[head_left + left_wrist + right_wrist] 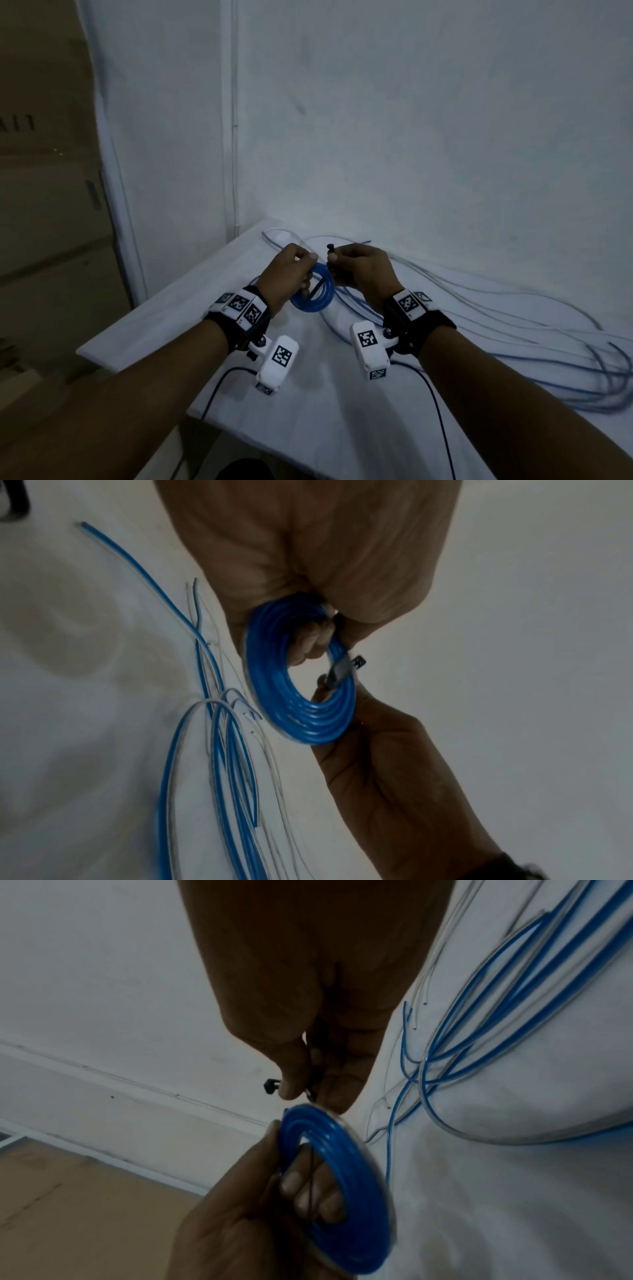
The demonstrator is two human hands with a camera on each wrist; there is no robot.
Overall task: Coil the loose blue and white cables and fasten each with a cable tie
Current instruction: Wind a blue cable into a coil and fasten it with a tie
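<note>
So 1 coil (312, 295) is wound up, blue, tight and neat, and it's being held in the air above the table (144, 329), over the part nearest the back left corner. Left hand (287, 274) has its fingers (310, 1196) curled through the hole of the coil, gripping it. Right hand (359, 267) is pinching a black tie (331, 255) right next to the coil's top, with the tie's head (270, 1085) poking out past the thumb. The strap looks threaded through the coil's middle, since there's a thin black line crossing the left fingers in the right wrist view, but I don't think it's locked yet; can't see the tail going into the head anywhere. So my read: coiling of this 1 done, fastening about halfway. And there's plenty left, because a big mess of loose cables (513, 329), blue and white, is sprawled from the back edge across to the right edge of the table. None of that looks coiled or tied. Can't tell how many separate cables are in that heap, they overlap too much.
</note>
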